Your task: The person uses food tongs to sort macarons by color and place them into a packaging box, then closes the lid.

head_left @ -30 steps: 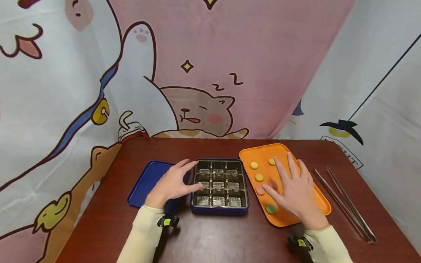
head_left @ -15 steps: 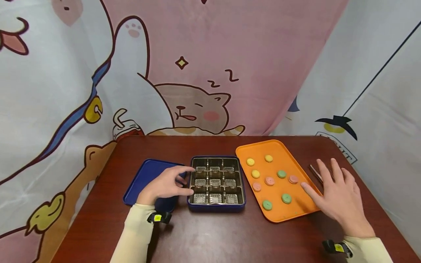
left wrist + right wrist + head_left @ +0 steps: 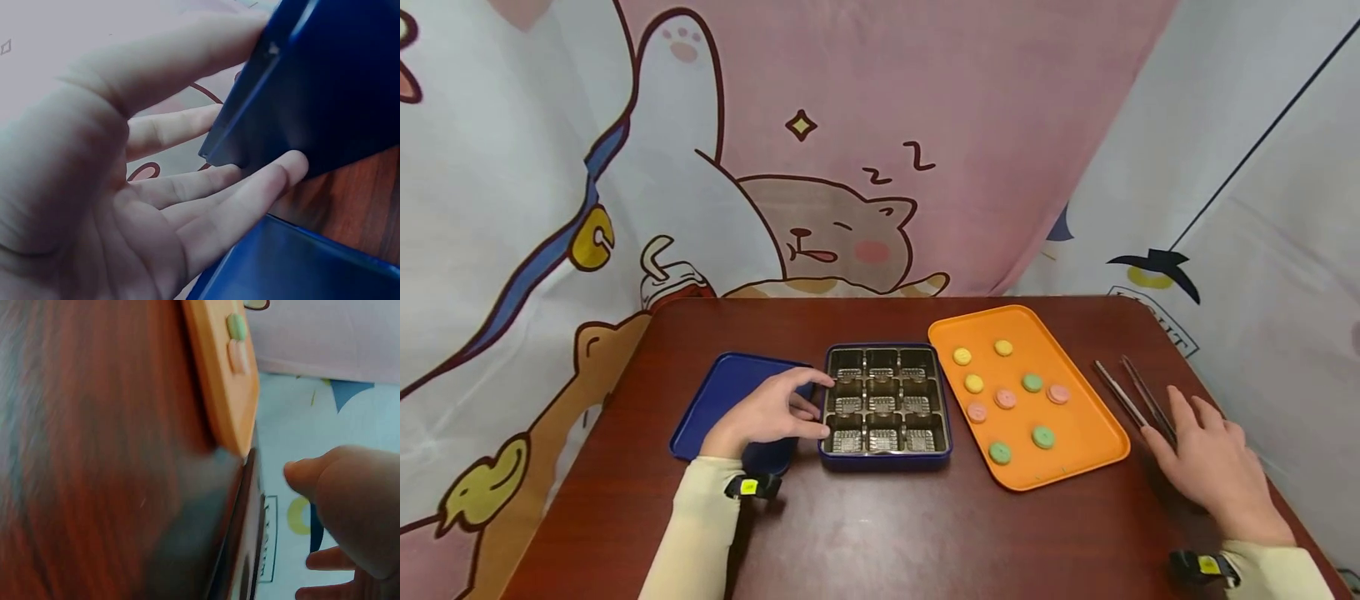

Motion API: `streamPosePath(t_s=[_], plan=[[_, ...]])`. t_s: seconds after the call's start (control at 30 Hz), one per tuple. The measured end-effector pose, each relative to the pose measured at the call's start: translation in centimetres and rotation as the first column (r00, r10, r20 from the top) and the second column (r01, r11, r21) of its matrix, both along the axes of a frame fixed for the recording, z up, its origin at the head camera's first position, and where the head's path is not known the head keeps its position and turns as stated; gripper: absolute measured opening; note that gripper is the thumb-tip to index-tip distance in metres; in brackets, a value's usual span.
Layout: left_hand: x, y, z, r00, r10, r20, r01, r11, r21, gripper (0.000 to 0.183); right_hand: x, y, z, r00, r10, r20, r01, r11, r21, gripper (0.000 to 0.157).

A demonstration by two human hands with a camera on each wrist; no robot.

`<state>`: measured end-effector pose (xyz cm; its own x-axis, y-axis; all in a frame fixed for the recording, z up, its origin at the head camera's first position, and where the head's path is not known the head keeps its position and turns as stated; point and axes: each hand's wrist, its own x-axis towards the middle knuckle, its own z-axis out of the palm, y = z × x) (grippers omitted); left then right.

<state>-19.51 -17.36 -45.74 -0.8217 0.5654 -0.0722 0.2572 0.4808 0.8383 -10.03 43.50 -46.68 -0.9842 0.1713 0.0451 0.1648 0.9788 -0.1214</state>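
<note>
One box (image 3: pixel 883 461), one pair of tongs (image 3: pixel 1122 393) — nine macarons (image 3: pixel 1005 399).

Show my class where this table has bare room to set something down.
Bare: the table in front of box and tray; a strip behind lid and box. Crowded: the left, with left hand over the lid, beside the box; the right, with right hand by the tongs.
</note>
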Motion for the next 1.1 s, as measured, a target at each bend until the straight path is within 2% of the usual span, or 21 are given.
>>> streamPosePath(t_s=[0.1,0.23,0.53,0.87,1.1], plan=[[0.0,0.1,-0.1,1.000,-0.001,-0.001,0.001,1.000,0.005,0.072,0.2,0.8,-0.3,0.998,0.004,0.062,-0.004,1.000,-0.004,0.097],[0.0,-0.1,0.0,1.000,0.006,-0.002,-0.006,1.000,0.015,0.072,-0.3,1.1,-0.6,0.994,0.002,0.105,-0.001,1.000,-0.006,0.096],[0.1,0.1,0.1,1.000,0.011,0.025,-0.012,1.000,0.015,0.072,-0.6,1.9,-1.0,0.985,0.048,0.166,-0.044,0.999,-0.029,0.063],[0.0,0.1,0.3,0.999,0.018,0.038,-0.018,1.000,0.007,0.072,-0.9,1.7,-1.5,0.985,0.004,0.175,0.000,1.000,-0.019,0.046],[0.1,0.1,0.2,0.999,0.020,0.032,-0.020,1.000,0.009,0.072,-0.6,1.4,-1.6,0.988,-0.018,0.155,0.016,1.000,0.012,0.042]])
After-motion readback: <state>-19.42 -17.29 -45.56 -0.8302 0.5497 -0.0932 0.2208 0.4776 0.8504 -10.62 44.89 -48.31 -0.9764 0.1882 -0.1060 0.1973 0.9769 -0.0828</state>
